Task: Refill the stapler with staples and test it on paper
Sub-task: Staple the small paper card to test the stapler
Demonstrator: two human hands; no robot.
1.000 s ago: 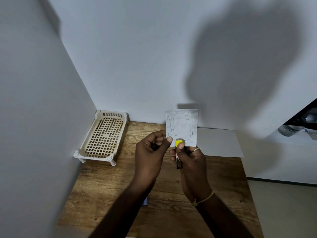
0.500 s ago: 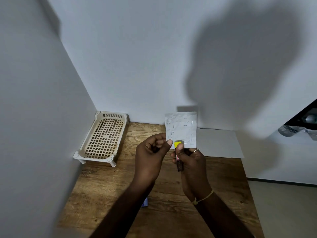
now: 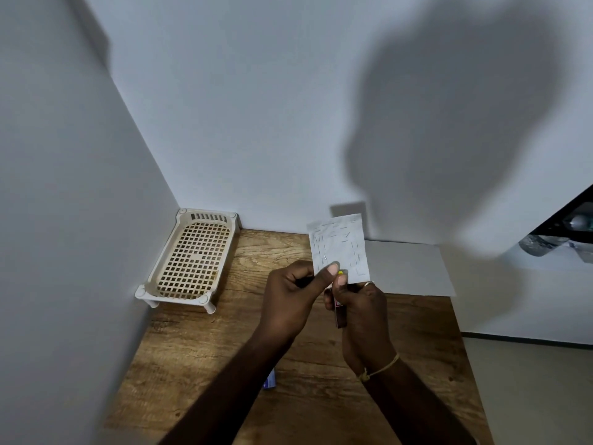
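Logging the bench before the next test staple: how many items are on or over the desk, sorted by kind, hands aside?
Paper: 2, the stapled slip pinched by the left hand, and the large sheet lying flat
Stapler: 1, gripped by the right hand
Plastic basket: 1
Small blue item: 1, half hidden by the left forearm
Total: 5

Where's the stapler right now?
Head view, just right of centre: the stapler is gripped in the right hand, its yellow tip at the paper's lower edge.
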